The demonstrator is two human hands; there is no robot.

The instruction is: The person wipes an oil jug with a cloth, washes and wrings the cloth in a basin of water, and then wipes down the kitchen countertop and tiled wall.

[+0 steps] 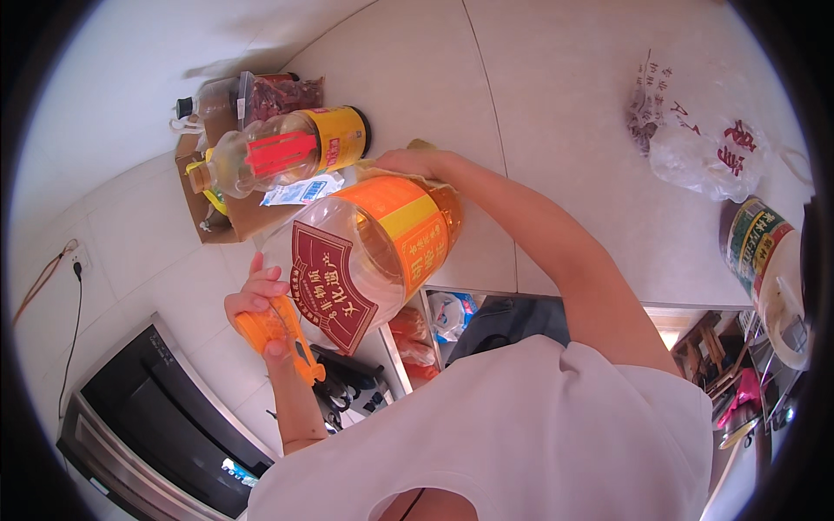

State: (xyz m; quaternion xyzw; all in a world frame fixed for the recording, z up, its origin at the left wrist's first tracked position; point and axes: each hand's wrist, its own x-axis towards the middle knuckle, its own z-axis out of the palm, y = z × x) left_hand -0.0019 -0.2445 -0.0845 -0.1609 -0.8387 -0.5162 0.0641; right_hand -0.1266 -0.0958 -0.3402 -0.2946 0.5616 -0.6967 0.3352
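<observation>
A large clear plastic bottle of golden cooking oil point(417, 225) is tilted before me, its neck towards the lower left. My left hand point(260, 303) grips its orange plastic cap point(264, 325), fingers wrapped around it. Near the base, my right hand point(414, 163) presses a yellowish cloth point(391, 172) against the bottle's upper side; the fingertips are partly hidden. A dark red label point(332, 286) faces up on the bottle's shoulder. Just beyond it, a smaller oil bottle point(293, 150) with a red handle stands beside a cardboard box point(251, 218).
A dark-capped bottle point(218, 98) and a bag of dried red chillies point(283, 98) are at the wall. A clear plastic bag point(704, 143) and a labelled jar point(759, 244) lie right on the countertop point(573, 130). Below is an open drawer point(427, 325); a black-fronted appliance point(163, 397) is lower left.
</observation>
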